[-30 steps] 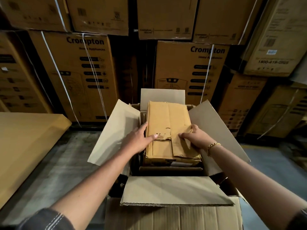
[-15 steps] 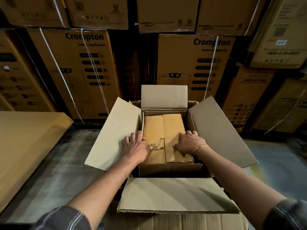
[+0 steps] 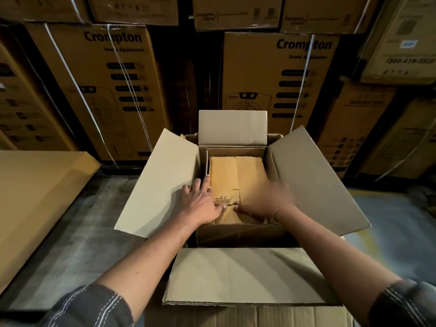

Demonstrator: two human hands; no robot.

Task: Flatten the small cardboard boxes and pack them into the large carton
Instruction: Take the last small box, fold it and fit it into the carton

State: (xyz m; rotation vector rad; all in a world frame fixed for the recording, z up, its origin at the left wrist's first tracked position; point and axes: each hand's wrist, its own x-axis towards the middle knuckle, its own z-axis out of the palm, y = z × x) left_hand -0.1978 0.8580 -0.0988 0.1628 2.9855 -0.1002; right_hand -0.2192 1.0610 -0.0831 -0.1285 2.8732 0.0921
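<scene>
The large carton (image 3: pixel 165 175) stands open in front of me, all its flaps folded outward. Inside it lies a stack of flattened small boxes (image 3: pixel 236 175), tan and flat, with a printed flap near the front. My left hand (image 3: pixel 200 204) rests palm down on the stack's left edge, fingers spread along the carton's left wall. My right hand (image 3: pixel 264 201) presses flat on the stack's right front part and is blurred by motion; a thin bracelet is on that wrist. Neither hand grips anything.
Stacked "Crompton" appliance cartons (image 3: pixel 280 74) form a wall right behind the open carton. A large flat cardboard surface (image 3: pixel 35 197) lies at the left. Grey concrete floor (image 3: pixel 77 244) shows between it and the carton, and more floor at the right.
The flattened stack has gone from sticking up above the rim to lying low inside the carton. Both hands followed it down and now press on top of it.
</scene>
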